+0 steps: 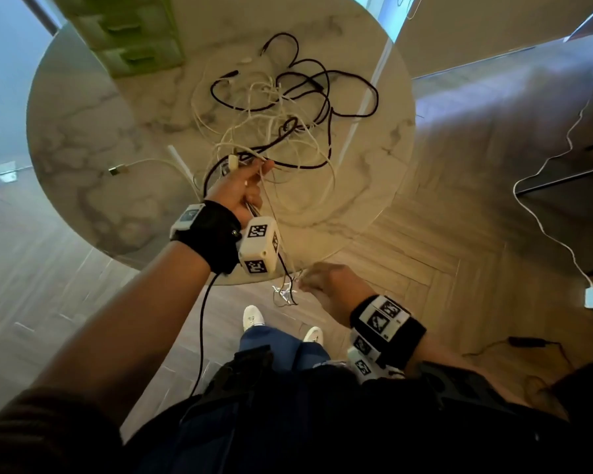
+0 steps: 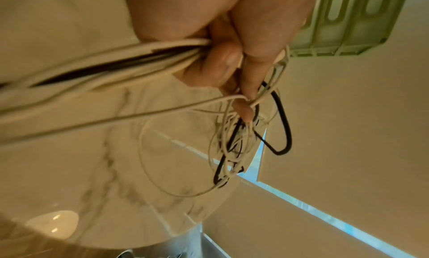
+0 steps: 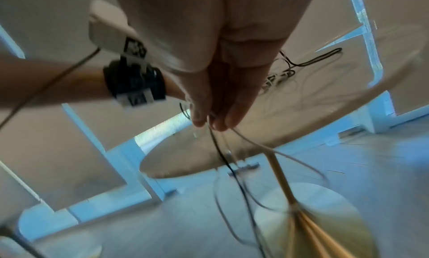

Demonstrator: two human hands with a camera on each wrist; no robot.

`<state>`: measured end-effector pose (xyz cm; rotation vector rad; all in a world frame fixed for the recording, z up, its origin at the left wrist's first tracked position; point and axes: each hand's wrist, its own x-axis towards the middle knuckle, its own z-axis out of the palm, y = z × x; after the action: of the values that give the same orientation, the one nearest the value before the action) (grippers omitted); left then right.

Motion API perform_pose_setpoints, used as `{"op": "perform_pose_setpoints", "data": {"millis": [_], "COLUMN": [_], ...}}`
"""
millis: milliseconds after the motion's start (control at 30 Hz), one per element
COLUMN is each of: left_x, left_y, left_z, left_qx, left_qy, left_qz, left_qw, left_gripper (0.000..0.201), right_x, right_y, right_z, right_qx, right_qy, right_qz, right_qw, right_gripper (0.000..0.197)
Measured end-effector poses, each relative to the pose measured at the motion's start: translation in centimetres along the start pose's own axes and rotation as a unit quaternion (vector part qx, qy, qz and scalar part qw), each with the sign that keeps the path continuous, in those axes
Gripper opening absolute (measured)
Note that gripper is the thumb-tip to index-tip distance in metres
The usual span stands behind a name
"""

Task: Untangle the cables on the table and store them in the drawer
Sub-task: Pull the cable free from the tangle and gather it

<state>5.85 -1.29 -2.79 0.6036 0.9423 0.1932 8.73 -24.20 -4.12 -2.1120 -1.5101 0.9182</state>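
A tangle of white and black cables [image 1: 288,111] lies on the round marble table [image 1: 93,138]. My left hand [image 1: 243,186] is raised over the table's near part and grips a bunch of white and black cables [image 2: 130,60] in its curled fingers [image 2: 223,65]. My right hand [image 1: 326,278] is at the near table edge, lower down. It pinches the hanging cable ends [image 3: 223,152] between thumb and fingertips [image 3: 218,122]. The green drawer unit [image 1: 131,32] stands at the far left of the table, its drawers closed.
A white cable with a gold plug [image 1: 119,170] lies left of my left hand. On the floor at the right run a white cable and charger [image 1: 591,297] and a black adapter [image 1: 524,342]. My shoes [image 1: 254,318] are by the table edge.
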Motion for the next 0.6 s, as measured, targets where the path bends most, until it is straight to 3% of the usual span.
{"op": "perform_pose_setpoints", "data": {"millis": [100, 200, 367, 500, 600], "left_x": [0.0, -0.7, -1.5, -1.8, -2.0], "left_y": [0.3, -1.4, -3.4, -4.0, -4.0], "left_z": [-0.3, 0.0, 0.6, 0.7, 0.5], "left_qx": [0.007, 0.095, 0.126, 0.137, 0.145], "left_qy": [0.004, -0.001, -0.014, -0.009, -0.001], "left_qz": [0.0, 0.023, 0.059, 0.068, 0.07], "left_qw": [1.0, 0.995, 0.99, 0.988, 0.987], "left_gripper": [0.017, 0.014, 0.014, 0.01, 0.009], "right_x": [-1.8, -1.5, 2.7, 7.4, 8.6], "right_y": [2.9, 4.8, 1.2, -1.3, -2.0], "right_z": [0.3, -0.1, -3.5, -4.6, -4.0], "right_qx": [-0.007, -0.022, 0.054, 0.07, 0.148], "right_qy": [-0.04, -0.038, 0.104, 0.087, 0.098], "right_qz": [0.087, 0.135, 0.129, 0.165, 0.193], "right_qw": [0.995, 0.99, 0.985, 0.98, 0.965], "right_gripper": [0.023, 0.023, 0.035, 0.038, 0.032]}}
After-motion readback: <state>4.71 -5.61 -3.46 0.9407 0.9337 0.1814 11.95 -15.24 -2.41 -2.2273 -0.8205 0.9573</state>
